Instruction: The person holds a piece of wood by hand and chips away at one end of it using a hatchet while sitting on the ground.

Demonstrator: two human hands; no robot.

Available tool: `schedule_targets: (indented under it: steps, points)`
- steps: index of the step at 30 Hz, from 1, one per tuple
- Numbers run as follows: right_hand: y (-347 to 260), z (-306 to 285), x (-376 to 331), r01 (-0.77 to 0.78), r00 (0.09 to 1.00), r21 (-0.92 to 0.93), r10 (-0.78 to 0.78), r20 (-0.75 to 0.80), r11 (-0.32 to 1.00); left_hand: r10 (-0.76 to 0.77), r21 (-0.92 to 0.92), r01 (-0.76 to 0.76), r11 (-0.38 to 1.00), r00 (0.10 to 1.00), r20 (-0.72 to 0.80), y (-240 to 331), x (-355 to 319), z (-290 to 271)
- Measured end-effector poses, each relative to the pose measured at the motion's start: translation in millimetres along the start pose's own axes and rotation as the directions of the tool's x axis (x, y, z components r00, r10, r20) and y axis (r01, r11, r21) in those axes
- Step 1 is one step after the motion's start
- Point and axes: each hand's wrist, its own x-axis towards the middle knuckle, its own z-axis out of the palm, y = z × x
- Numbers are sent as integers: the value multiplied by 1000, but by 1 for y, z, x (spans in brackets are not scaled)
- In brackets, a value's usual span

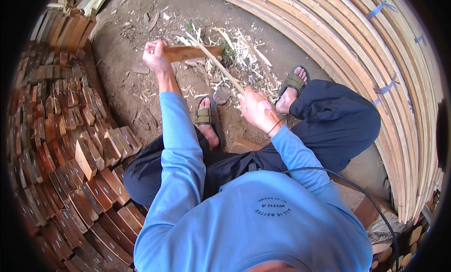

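My left hand [157, 57], stretched out over the ground, is closed on the near end of a short flat brown wooden board [195, 52]. The board points right, toward the heap of shavings. In my right hand [257, 108] is the lower end of a long thin pale wooden stick [213, 61]. It slants up and left, crossing over the board in this view. Whether stick and board touch, I cannot tell. My right fingers are wrapped round the stick and partly hidden by the back of the hand.
Pale wood shavings [242, 53] lie on the dirt floor [127, 79] between and beyond my sandalled feet. Stacked wooden blocks [70, 178] form a wall on the left. Long bundled planks [376, 61] with blue ties curve along the right. A black cable [371, 201] runs beside my right arm.
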Motion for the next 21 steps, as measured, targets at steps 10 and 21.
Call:
schedule_targets:
  steps: [10, 21]
  points:
    - [46, 35, -8, -92, 992, -84, 98, 76, 992, 7, 23, -6, 1000, 999, -35, 4, 10, 14]
    - [-6, 0, -2, -215, 977, 186, 209, 48, 959, 52, 81, -50, 995, 999, -14, 0, 10, 12]
